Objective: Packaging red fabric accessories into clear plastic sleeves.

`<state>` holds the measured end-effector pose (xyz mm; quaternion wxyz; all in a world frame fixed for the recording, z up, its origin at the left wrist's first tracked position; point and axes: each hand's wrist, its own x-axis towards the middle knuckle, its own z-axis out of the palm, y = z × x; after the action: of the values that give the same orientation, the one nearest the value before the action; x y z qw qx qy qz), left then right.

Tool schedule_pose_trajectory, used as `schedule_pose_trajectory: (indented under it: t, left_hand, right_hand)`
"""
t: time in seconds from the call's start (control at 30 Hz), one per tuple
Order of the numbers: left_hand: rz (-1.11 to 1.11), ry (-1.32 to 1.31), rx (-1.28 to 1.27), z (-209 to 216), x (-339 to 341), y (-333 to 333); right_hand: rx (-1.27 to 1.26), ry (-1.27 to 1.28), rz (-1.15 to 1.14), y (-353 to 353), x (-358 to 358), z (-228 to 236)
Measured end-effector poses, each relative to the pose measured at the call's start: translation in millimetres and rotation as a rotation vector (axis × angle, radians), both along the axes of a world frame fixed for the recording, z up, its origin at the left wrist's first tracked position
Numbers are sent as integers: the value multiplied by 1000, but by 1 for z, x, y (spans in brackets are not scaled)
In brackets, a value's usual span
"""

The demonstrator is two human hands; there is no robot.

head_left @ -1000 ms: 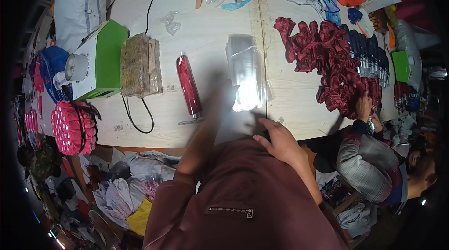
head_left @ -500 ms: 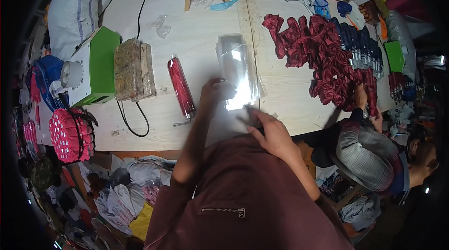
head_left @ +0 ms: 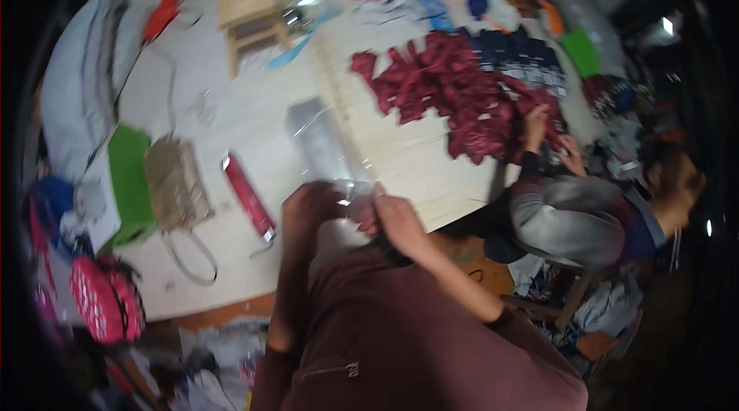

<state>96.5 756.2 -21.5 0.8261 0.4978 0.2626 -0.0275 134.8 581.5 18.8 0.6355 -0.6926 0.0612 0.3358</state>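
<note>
My left hand point(head_left: 306, 207) and my right hand point(head_left: 389, 215) meet at the near edge of the pale wooden table point(head_left: 400, 157), both pinching a clear plastic bag point(head_left: 350, 194) between them. A stack of more clear plastic bags point(head_left: 317, 140) lies on the table just beyond my hands. A red flat packet point(head_left: 248, 195) lies to the left of my left hand. The picture is blurred, so the fingers' exact grip is hard to read.
A heap of dark red cloth pieces point(head_left: 454, 88) covers the table's right side, where another person point(head_left: 593, 211) sits handling them. A green box point(head_left: 129, 184) and a beige woven bag point(head_left: 175, 184) lie at left. A small wooden stool point(head_left: 250, 15) stands at the back.
My hands have drawn together at the table's edge with one clear bag lifted off the stack. The view has tilted and swung, so the table now slants.
</note>
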Motion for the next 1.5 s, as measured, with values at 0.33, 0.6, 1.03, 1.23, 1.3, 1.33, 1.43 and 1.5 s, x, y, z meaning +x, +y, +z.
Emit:
schedule_pose_trajectory:
  t: [0.33,0.6,1.03,1.23,1.3,1.33,1.43,1.5]
  left_hand:
    - [-156,-161,-173,26,-16,8]
    - [-290,-199,-180,43,-19,-5]
    - [-425,-197,-158,38,-17,-24]
    - [-395,-200,-149,38,-17,-24]
    - [-371,-202,-140,37,-16,-23]
    - [-371,-203,-139,38,-16,-23]
    - [-361,-201,-142,38,-16,-22]
    - [-360,-201,-141,38,-15,-22]
  right_hand:
    - [-1083,-372,374,-119,59,-75]
    - [-1108,-299,482,-163,21,-169]
    - [-1094,-210,491,-162,33,-160]
    - [-1080,-215,541,-162,39,-158]
    - [-1083,-238,568,-160,39,-156]
    - [-1083,-240,567,-160,40,-156]
    - [-1079,-245,578,-160,40,-155]
    - [-1077,-247,579,-160,40,-156]
